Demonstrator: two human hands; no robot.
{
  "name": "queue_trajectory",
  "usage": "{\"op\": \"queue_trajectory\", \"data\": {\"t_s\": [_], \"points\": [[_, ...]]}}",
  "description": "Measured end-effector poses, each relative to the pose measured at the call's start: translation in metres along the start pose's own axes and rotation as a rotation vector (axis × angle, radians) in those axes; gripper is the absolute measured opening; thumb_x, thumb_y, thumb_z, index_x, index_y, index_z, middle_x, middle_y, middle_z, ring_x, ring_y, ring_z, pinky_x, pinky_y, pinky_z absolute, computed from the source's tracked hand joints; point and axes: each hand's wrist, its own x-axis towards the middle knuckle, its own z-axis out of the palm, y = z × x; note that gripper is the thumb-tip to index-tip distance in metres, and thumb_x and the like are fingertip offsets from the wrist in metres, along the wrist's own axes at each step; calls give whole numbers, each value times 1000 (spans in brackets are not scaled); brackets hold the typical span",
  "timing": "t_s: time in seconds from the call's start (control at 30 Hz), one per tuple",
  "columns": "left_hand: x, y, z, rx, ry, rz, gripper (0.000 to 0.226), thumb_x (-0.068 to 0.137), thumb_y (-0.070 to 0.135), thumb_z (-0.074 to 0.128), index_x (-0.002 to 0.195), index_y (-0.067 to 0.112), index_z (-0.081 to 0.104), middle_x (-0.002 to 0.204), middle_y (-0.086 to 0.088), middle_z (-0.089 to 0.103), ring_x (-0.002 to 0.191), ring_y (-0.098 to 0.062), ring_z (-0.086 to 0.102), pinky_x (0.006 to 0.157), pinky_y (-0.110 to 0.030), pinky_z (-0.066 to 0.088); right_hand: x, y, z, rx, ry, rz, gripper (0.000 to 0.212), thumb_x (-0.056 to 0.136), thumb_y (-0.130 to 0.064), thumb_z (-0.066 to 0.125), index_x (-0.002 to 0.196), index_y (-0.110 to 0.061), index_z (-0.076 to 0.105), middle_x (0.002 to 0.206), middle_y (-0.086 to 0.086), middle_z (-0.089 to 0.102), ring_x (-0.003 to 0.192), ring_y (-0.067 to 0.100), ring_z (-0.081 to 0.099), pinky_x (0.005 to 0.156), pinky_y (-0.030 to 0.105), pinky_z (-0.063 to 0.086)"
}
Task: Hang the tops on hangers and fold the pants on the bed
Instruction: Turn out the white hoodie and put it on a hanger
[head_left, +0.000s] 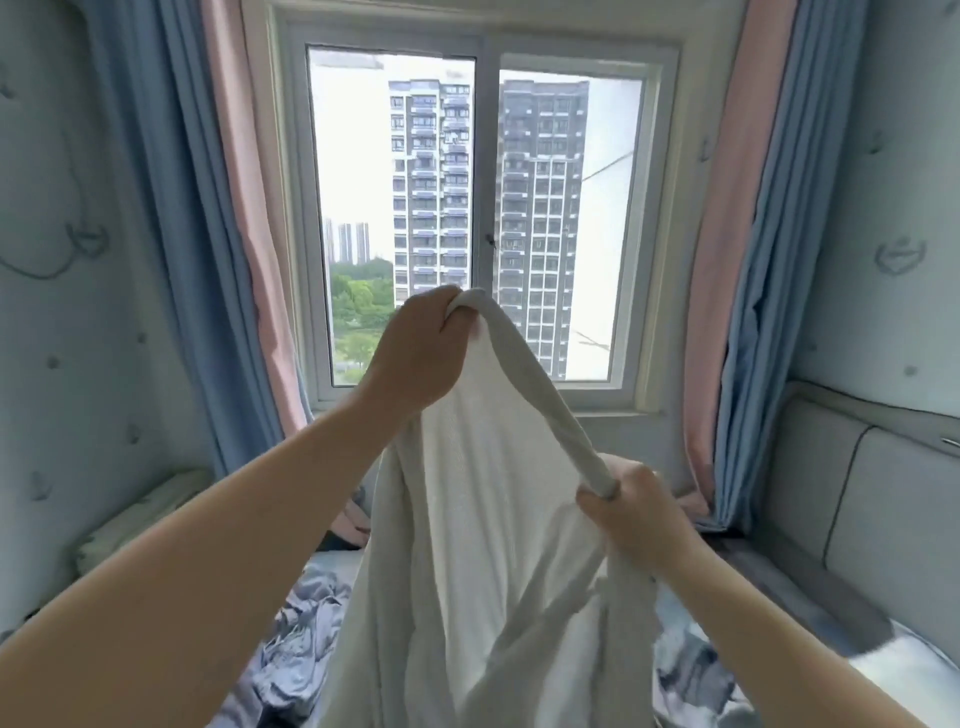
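Facing the person is a window (483, 208) framed by pink and blue curtains (228, 234), with the bed (332, 564) low in view below it. Both hands hold a white garment (483, 519) up in the air above the bed, in front of the window.

The left hand (421, 348) is the higher one. Its fingers are curled tight round the top of the garment's bunched edge. That edge runs as a rolled band down and to the right to the right hand (634, 514), which grips it in a closed fist, lower and nearer the person. The rest of the garment hangs loose between and below the two forearms. I cannot tell whether it is a top or pants.

Crumpled grey-blue cloth (296, 644) lies on the bed on both sides of the hanging garment. A padded headboard (852, 499) stands at the right. Folded pale cloth (140, 519) rests by the left wall.
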Motion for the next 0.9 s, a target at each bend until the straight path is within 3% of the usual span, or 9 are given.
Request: {"op": "queue_trajectory", "data": {"t_s": [0.13,0.3,0.4,0.5,0.57,0.63,0.73,0.8,0.9], "points": [[-22,-10,29,-67,-19,-159,25,96,11,45,76,5,58,59,2,43,47,-11,36,44,-23,27,-27,83,25,-61,-99,244,21,80,-11,55,60,-18,51,62,5,62,71,33,59,59,36,40],[-54,-29,75,-111,-26,-366,25,95,21,43,74,17,57,60,0,48,55,-19,46,54,-32,37,-55,164,21,-52,-211,474,22,81,-4,50,62,-14,51,67,6,59,68,27,53,57,32,32],[-79,-47,114,-95,-26,-497,32,89,28,41,85,8,66,68,-8,61,68,-28,59,66,-42,51,-57,191,4,-9,-214,494,15,84,-12,55,71,-8,61,76,12,68,75,33,61,58,35,39],[-111,-62,161,-131,-112,-618,38,86,24,40,92,-5,65,81,-15,63,76,-28,58,68,-38,48,-54,207,-11,85,-160,482,18,80,-23,58,77,-6,66,78,14,71,74,30,63,63,40,48],[-137,-63,193,-192,-209,-715,35,79,25,41,87,0,64,79,-9,61,77,-22,54,66,-33,42,-53,207,-23,207,-129,516,19,88,-16,60,81,1,62,74,13,63,70,21,54,60,34,40],[-167,-53,223,-254,-326,-781,16,89,15,50,91,12,66,85,-4,66,81,-21,59,66,-28,44,-53,207,-32,314,-105,555,12,92,-11,57,84,-1,59,75,12,55,71,21,51,61,32,37],[-209,-24,254,-357,-461,-803,17,98,14,59,114,13,66,107,-6,71,91,-15,66,67,-20,49,-55,205,-43,390,-110,574,9,93,-5,51,86,-8,56,74,11,51,66,20,47,55,28,36],[-233,2,264,-425,-482,-786,15,97,19,64,110,14,69,104,-2,73,89,-10,68,68,-16,51,-57,205,-49,377,-142,567,10,94,-4,48,90,-7,57,73,10,51,61,18,47,47,23,35],[-266,37,270,-450,-529,-693,9,91,28,73,95,20,72,90,6,75,88,-16,71,80,-30,55,-63,202,-51,433,-154,575,11,96,-3,46,92,-9,54,80,9,56,69,18,54,44,23,41]]}}
